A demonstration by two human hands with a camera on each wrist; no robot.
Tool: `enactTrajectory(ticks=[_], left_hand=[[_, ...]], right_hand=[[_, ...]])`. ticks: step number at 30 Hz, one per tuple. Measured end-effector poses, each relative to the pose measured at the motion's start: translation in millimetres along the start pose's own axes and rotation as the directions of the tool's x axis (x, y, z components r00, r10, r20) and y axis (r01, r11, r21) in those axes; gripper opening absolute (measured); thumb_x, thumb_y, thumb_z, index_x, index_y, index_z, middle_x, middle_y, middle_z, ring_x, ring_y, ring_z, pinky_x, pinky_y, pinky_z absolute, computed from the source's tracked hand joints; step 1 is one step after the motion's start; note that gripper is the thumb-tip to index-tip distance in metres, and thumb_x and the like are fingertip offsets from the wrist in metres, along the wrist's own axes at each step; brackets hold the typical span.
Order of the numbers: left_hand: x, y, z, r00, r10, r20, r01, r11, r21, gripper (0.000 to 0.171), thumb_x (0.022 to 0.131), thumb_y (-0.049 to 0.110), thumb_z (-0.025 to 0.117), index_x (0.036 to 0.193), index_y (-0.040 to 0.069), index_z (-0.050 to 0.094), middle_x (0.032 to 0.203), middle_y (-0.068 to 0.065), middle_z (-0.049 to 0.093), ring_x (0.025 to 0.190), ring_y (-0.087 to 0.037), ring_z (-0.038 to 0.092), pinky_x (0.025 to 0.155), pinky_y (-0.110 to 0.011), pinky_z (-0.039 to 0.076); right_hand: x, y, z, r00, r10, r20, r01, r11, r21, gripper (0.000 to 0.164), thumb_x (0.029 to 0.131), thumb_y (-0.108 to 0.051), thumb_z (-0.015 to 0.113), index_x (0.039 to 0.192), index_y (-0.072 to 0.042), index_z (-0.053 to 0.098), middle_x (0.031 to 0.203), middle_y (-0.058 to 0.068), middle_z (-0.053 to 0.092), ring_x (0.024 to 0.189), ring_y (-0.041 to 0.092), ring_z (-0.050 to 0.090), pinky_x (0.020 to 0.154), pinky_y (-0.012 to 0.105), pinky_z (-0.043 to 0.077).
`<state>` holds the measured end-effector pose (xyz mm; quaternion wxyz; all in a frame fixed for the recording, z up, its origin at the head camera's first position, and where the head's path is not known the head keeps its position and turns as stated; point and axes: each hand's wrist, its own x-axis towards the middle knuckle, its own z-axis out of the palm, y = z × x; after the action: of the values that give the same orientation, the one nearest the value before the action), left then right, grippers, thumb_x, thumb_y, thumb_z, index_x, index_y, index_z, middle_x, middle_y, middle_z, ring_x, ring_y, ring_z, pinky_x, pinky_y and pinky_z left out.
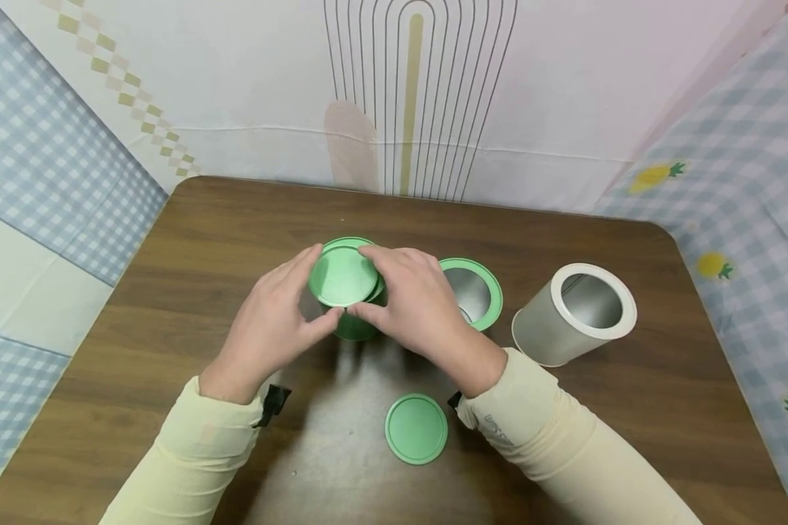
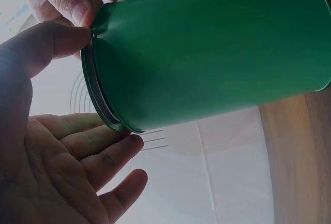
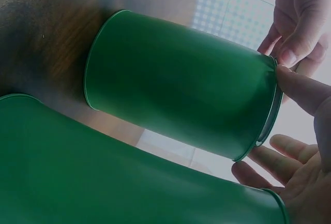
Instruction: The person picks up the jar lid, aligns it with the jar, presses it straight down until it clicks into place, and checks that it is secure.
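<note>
A round green lid (image 1: 344, 275) lies over the mouth of an upright green can (image 1: 357, 331), slightly askew. Its edge stands apart from the can's rim on one side, leaving a dark gap in both wrist views. My left hand (image 1: 267, 319) grips the lid's left side, thumb at the near edge and fingers toward the far edge. From the right, my right hand (image 1: 415, 301) holds the same lid, its thumb close to the left thumb. In the left wrist view the green can (image 2: 212, 58) shows a small dent at the rim beside the thumbs.
Just right of my right hand stands a second green can (image 1: 495, 297), open, with a silvery inside. Farther right is an open white can (image 1: 538, 332). Another green lid (image 1: 416, 429) lies flat on the brown wooden table (image 1: 236, 219), nearer to me. Patterned cloth hangs behind.
</note>
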<state>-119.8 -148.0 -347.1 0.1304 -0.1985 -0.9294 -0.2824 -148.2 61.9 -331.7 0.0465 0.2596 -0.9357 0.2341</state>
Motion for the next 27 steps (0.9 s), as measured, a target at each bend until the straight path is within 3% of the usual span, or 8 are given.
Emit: enactTrajectory(ticks=[5, 11, 21, 27], left_hand=[[-4.7, -1.7, -4.6, 0.999, -0.05, 0.016, 0.05, 0.999, 0.005, 0.078, 0.083, 0.025, 0.078, 0.146, -0.006, 0.045, 0.144, -0.024, 0.052, 0.129, -0.041, 0.053, 0.107, -0.058, 0.041], [-5.8, -2.7, -4.4, 0.998, -0.058, 0.019, 0.059, 0.998, -0.01, 0.076, 0.083, 0.024, 0.075, 0.146, -0.006, 0.045, 0.146, -0.024, 0.05, 0.131, -0.041, 0.051, 0.107, -0.058, 0.041], [3.4, -5.1, 2.1, 0.989, -0.115, 0.098, 0.126, 0.985, -0.115, 0.077, 0.085, 0.025, 0.074, 0.151, 0.002, 0.04, 0.149, -0.014, 0.05, 0.132, -0.032, 0.052, 0.106, -0.053, 0.044], [6.8, -3.0, 3.2, 0.984, -0.134, 0.121, 0.148, 0.982, -0.115, 0.077, 0.086, 0.026, 0.071, 0.152, 0.004, 0.039, 0.149, -0.015, 0.049, 0.132, -0.032, 0.051, 0.105, -0.053, 0.044]], right_hand=[[4.6, -5.1, 1.0, 0.999, -0.008, 0.036, 0.008, 1.0, 0.004, 0.072, 0.081, -0.041, 0.084, 0.142, -0.015, 0.056, 0.138, -0.002, 0.061, 0.123, 0.027, 0.055, 0.105, 0.047, 0.04], [7.6, -6.6, 1.2, 0.999, -0.016, 0.046, 0.015, 1.0, 0.016, 0.072, 0.08, -0.042, 0.084, 0.141, -0.014, 0.057, 0.138, -0.001, 0.062, 0.119, 0.026, 0.056, 0.102, 0.045, 0.043], [5.1, -2.1, -4.8, 0.998, -0.001, 0.067, 0.001, 1.0, -0.003, 0.067, 0.084, -0.038, 0.08, 0.142, -0.015, 0.056, 0.141, 0.0, 0.059, 0.124, 0.025, 0.054, 0.103, 0.046, 0.04], [3.9, 0.5, -6.3, 0.998, -0.001, 0.056, 0.0, 1.0, 0.01, 0.063, 0.087, -0.034, 0.078, 0.142, -0.014, 0.055, 0.141, 0.001, 0.058, 0.125, 0.026, 0.053, 0.105, 0.048, 0.039]])
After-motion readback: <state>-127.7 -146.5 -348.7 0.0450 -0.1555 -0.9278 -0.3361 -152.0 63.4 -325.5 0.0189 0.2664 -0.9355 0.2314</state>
